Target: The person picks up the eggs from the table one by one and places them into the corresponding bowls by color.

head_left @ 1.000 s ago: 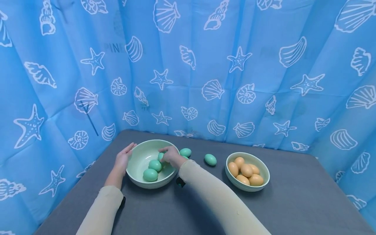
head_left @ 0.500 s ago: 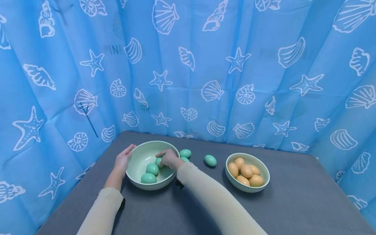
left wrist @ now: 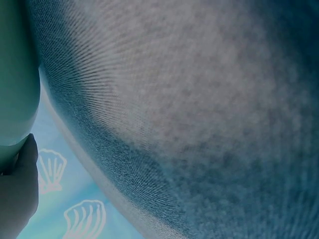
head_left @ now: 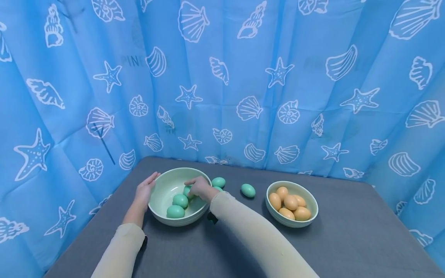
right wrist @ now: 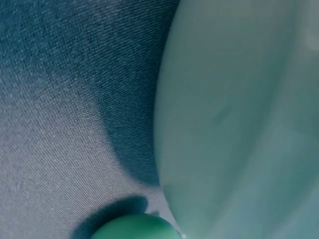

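In the head view, a large pale green bowl (head_left: 167, 185) stands at the left of the table. My left hand (head_left: 143, 191) rests against its outer left side, fingers extended along the wall below the rim. My right hand (head_left: 201, 188) reaches over the right rim into the bowl and grips a green egg (head_left: 187, 191), partly hidden by the fingers. Two more green eggs lie in the bowl, a middle one (head_left: 180, 200) and a front one (head_left: 175, 211). The right wrist view shows mostly the bowl's outer wall (right wrist: 219, 119), with no fingers visible.
Right of the bowl lie a green egg (head_left: 218, 182), another one (head_left: 218, 189) partly covered by the right hand, and a third (head_left: 248, 190) farther right. A smaller bowl (head_left: 288, 223) holds several tan eggs (head_left: 291, 202). A blue shell-print curtain (head_left: 222, 96) hangs behind the grey table (head_left: 361, 227).
My right hand has shifted slightly left inside the bowl, and the green eggs there have moved a little left with it. The left hand stays in place.
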A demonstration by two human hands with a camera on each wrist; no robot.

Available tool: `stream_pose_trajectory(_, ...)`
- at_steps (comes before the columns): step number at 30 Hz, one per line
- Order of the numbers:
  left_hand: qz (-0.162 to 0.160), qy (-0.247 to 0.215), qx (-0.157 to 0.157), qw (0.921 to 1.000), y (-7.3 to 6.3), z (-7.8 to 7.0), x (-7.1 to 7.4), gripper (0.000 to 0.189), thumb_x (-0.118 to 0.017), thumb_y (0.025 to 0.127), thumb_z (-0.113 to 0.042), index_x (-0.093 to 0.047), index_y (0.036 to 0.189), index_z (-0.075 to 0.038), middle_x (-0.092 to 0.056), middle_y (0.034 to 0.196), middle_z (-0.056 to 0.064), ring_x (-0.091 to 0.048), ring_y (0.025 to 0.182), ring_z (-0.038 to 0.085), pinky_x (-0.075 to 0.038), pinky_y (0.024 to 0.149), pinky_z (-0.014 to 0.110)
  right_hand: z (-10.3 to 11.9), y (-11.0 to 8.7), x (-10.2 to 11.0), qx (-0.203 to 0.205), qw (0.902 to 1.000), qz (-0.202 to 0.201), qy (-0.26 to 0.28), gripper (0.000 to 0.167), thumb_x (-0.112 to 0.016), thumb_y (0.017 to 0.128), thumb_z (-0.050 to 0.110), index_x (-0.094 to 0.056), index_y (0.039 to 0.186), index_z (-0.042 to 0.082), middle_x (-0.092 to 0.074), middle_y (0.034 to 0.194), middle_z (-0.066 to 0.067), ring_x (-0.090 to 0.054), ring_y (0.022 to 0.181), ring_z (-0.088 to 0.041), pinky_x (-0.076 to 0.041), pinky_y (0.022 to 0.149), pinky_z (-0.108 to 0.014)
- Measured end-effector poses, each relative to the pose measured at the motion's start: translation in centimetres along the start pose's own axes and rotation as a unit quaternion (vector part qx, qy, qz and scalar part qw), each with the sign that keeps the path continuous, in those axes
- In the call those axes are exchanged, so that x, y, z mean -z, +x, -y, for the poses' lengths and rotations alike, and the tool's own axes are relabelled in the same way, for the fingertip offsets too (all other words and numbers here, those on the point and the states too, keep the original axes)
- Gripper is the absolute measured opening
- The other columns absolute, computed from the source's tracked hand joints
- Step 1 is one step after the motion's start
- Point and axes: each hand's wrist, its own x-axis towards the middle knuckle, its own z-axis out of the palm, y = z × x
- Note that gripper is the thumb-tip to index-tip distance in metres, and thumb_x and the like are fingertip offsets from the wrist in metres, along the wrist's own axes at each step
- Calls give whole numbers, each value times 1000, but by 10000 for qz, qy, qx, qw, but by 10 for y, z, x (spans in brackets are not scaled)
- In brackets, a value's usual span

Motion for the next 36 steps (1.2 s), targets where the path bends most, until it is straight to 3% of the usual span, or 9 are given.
stream_pose_trajectory(3,15,14,-8,10000,1,0,0,47,-29,108,-14,-24,154,-10,-28,157,9,-16,146,27,-14,118,44,2,-3,3,34,9999,-62,-129,47,-68,80,-13,-70,120,11,-56,137,-10,-56,117,-23,-55,86,-33)
stream_pose_trajectory(5,18,-3,-7,10000,1,0,0,47,-29,108,-13,-24,154,-9,-28,157,10,-16,146,27,-14,118,43,4,-5,6,19,9998,-68,-205,46,-68,81,-11,-70,120,12,-55,138,-9,-59,91,-17,-54,70,-27)
stream_pose_trajectory(7,17,-27,2,10000,1,0,0,47,-29,107,-13,-24,154,-9,-28,157,9,-16,146,28,-14,119,43,6,-7,9,16,9996,-84,-286,45,-69,82,-9,-71,120,14,-54,139,-8,-48,67,-13,-45,55,-24)
stream_pose_trajectory(9,23,-26,17,10000,2,0,0,47,-28,108,-13,-24,154,-9,-28,157,9,-16,146,27,-14,119,43,7,-11,12,34,9997,-76,-250,44,-69,83,-8,-70,121,15,-52,141,-9,-36,57,-14,-38,50,-25)
stream_pose_trajectory(12,21,-32,20,10000,3,0,-1,47,-28,108,-14,-24,154,-10,-27,157,9,-16,146,27,-14,118,44,8,-18,17,148,9998,-95,-109,44,-68,84,-8,-70,122,15,-48,144,-11,-52,69,-16,-49,59,-27)
stream_pose_trajectory(14,18,-39,14,10000,3,1,-1,47,-28,108,-14,-24,154,-9,-28,157,9,-17,146,27,-14,118,43,7,-23,20,246,9996,-92,82,45,-67,84,-9,-69,123,14,-46,146,-13,-60,95,-23,-55,75,-33)
stream_pose_trajectory(18,19,-66,18,10000,2,0,-1,47,-28,108,-13,-24,154,-9,-28,157,10,-17,146,27,-15,118,42,4,-33,27,306,9974,-108,646,44,-65,86,-9,-67,125,11,-46,146,-15,-52,123,-36,-52,93,-44)
stream_pose_trajectory(26,39,-103,-28,9999,0,-2,0,47,-28,107,-11,-23,154,-7,-26,157,11,-17,146,26,-16,118,40,-4,-45,45,327,9872,-335,1525,40,-63,89,-7,-66,126,8,-51,140,-17,-52,124,-34,-49,96,-47)
stream_pose_trajectory(36,57,-36,48,10000,-1,-1,0,47,-27,107,-13,-22,154,-9,-25,157,10,-14,146,27,-13,119,41,-23,-59,70,668,9794,-854,1701,38,-63,91,-3,-65,128,9,-49,142,-15,-49,126,-36,-47,98,-49)
